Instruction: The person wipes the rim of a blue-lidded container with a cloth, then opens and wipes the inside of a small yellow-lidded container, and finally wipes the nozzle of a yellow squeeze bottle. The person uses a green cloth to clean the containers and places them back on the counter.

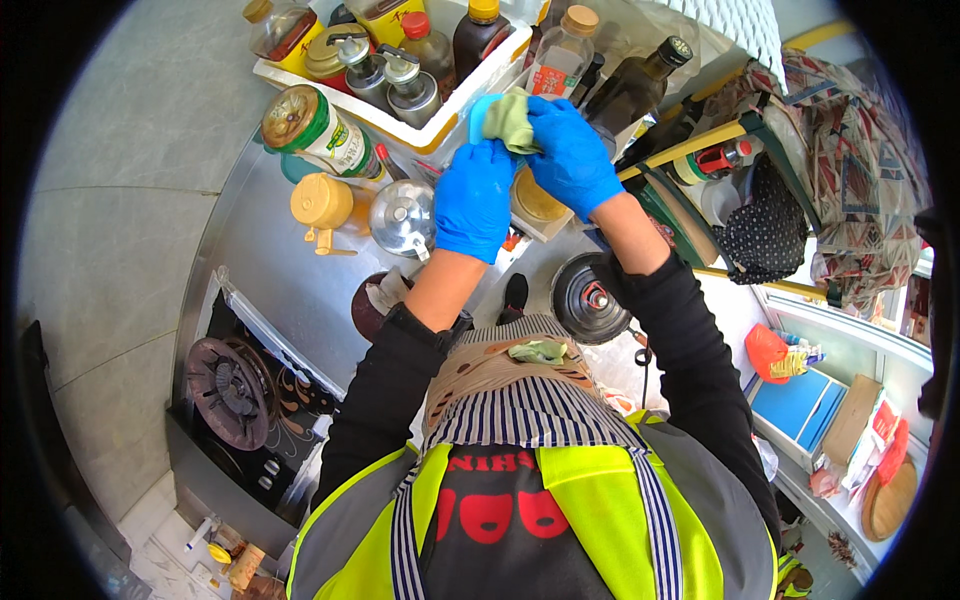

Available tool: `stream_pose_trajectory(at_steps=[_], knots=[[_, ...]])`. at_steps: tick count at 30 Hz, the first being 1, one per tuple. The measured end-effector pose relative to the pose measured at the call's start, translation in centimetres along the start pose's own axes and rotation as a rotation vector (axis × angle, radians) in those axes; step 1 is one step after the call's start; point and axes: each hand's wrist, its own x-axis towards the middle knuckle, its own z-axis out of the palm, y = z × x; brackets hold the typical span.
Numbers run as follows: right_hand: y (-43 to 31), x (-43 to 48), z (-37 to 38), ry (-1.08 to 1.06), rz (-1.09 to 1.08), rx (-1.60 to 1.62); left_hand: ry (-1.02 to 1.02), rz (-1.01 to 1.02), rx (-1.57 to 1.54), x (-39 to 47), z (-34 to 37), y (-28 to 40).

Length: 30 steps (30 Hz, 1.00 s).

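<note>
My left hand (474, 201), in a blue glove, grips a light-blue flat item (478, 118) whose full shape is hidden. My right hand (574, 154), also gloved in blue, presses a folded green cloth (510, 120) against it. Both hands meet beside the near corner of a white foam box (435, 139) filled with bottles and pump dispensers. Left of my left hand stand a round metal pot with a spout (403, 217) and a yellow-capped container (322, 201). Under my right wrist is a tub with yellowish contents (538, 199).
A large glass jar with a green label (319, 131) stands at the counter's back left. Dark glass bottles (637, 79) rise close behind my right hand. A gas burner (232, 394) is at lower left. A yellow-framed rack (697, 146) stands to the right, above a black lidded pan (592, 298).
</note>
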Motion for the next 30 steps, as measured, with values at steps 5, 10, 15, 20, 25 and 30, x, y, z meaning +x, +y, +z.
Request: stream_pose_trajectory(at_steps=[5, 10, 15, 20, 25, 30], knots=[[0.7, 3.1, 1.8, -0.076, 0.088, -0.02, 0.064, -0.077, -0.016, 0.1, 0.0, 0.5], [0.5, 2.0, 2.0, 0.114, 0.145, -0.132, 0.048, -0.139, -0.109, 0.4, -0.4, 0.2], [-2.1, -0.7, 1.2, -0.046, 0.34, -0.206, 0.022, -0.121, -0.15, 0.2, -0.1, -0.3], [-5.0, -2.6, 0.4, -0.026, 0.442, -0.004, 0.125, -0.111, -0.265, 0.0, 0.4, -0.6], [-4.0, -4.0, -2.0, -0.032, 0.875, 0.565, 0.047, -0.134, -0.43, -0.2, -1.2, -1.1], [-4.2, -6.0, -3.5, 0.182, 0.961, 1.415, 0.041, -0.32, -0.777, -1.7, -4.7, -0.2]])
